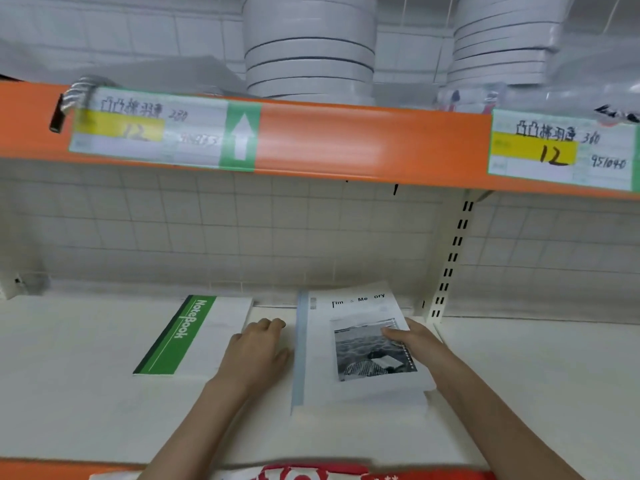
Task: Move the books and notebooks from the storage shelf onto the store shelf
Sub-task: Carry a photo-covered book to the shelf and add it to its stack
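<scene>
Red cloth (pixel 311 472): lay at the near edge of the shelf (pixel 69 393), partly cut off.
Left hand (pixel 256 351): rested on the shelf between the two stacks, fingers curled under, gripping nothing visible, just beside the blue spine.
Right hand (pixel 414 337): held the right edge of the book stack (pixel 356 348), thumb pressed on the cover photo, fingers hidden beyond the edge.
Book stack: lay flat mid-shelf, far end toward the back edge.
Green notebook (pixel 194 336): lay flat, left of the left hand, near the back edge.
Upper shelf (pixel 374 143): orange-fronted, carried price labels (pixel 561 150) and white stacked goods (pixel 310 46).
</scene>
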{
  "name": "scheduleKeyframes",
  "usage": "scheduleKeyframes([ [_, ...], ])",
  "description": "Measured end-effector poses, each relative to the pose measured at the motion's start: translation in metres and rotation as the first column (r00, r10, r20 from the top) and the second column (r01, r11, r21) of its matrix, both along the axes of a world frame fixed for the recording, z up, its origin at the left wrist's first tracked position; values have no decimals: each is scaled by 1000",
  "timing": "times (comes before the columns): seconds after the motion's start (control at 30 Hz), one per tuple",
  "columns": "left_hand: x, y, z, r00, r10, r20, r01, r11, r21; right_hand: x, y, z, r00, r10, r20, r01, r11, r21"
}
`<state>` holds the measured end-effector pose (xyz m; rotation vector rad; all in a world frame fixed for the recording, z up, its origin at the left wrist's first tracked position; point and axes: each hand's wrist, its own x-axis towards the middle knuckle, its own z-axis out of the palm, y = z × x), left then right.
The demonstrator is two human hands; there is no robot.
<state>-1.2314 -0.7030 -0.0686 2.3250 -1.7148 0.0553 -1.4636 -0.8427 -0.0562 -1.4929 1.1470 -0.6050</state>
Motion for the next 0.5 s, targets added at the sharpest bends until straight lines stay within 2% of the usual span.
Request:
scheduleKeyframes([
  [0.3,-4,-4,-10,1000,2,-19,-2,1000,10,5,-4,-4,995,30,-96,-32,999,-26],
  [0.4,-5,-6,-12,1000,-8,-23,8,1000,-2,6,-4,-3,985,-45,-165,17,986,-168],
  [0.5,-4,-7,-14,999,-16,-39,16,1000,-11,5,-1,-3,934,-153,-322,24,928,-372],
])
